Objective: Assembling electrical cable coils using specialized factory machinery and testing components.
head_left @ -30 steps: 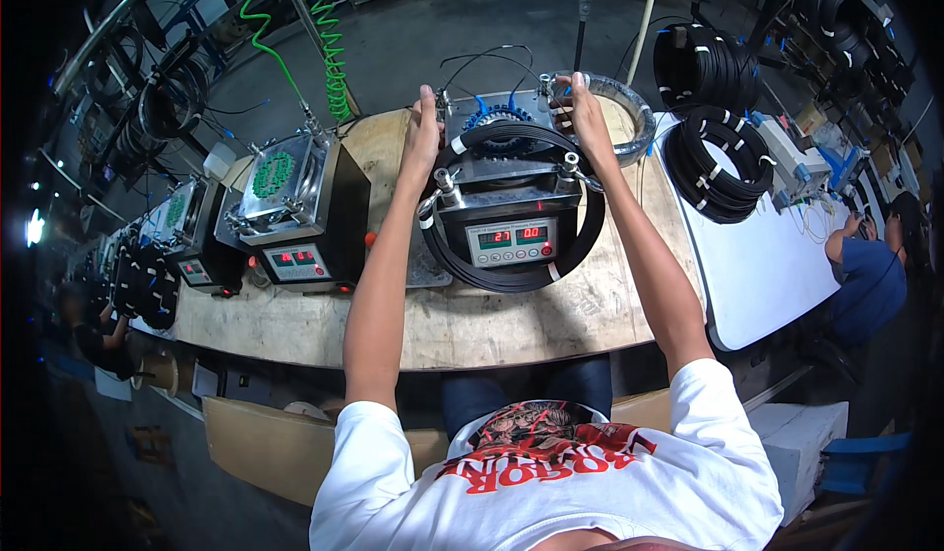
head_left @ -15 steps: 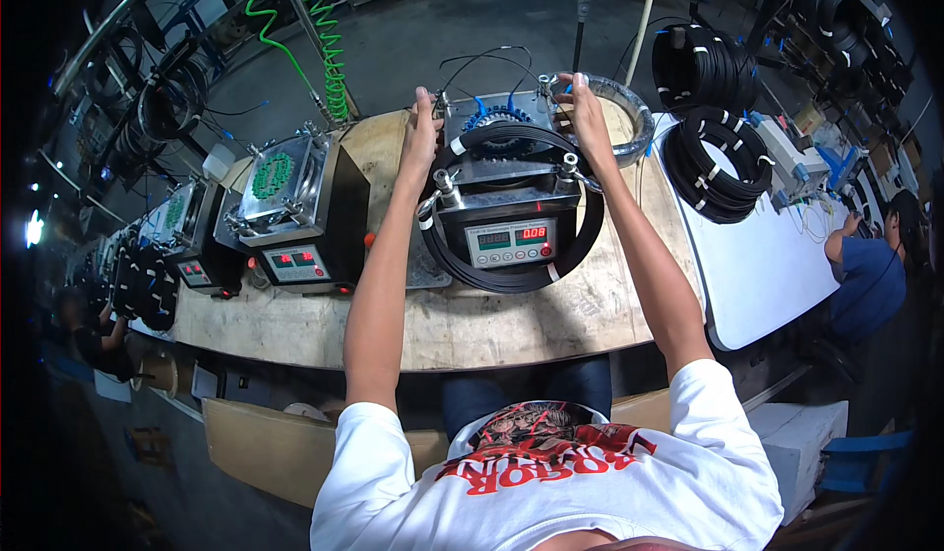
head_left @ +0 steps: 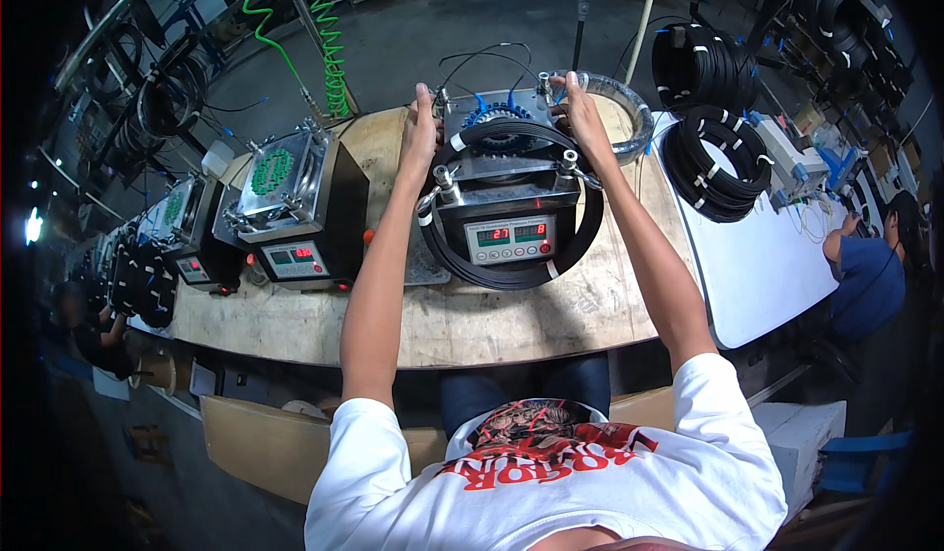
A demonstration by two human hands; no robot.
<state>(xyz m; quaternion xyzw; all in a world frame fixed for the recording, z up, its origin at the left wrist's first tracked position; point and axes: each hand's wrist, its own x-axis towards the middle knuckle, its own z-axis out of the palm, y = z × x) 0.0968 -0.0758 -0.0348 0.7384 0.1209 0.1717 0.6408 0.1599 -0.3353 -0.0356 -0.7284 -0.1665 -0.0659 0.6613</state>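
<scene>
Machine (head_left: 506,202) sits on bench (head_left: 492,340), coil (head_left: 501,278) looped around its 2 front posts (head_left: 568,162). Left hand (head_left: 421,138) at the plate's (head_left: 539,109) rear left corner, right hand (head_left: 580,123) beside the rear right post (head_left: 544,83); both partly curled. Cannot tell whether either has a firm hold, contact side being hidden. Against 0.5 s ago: panel (head_left: 509,242) readout differs, hands nearly unmoved. Reading: machine appears powered; handling at the plate probably steady.
</scene>
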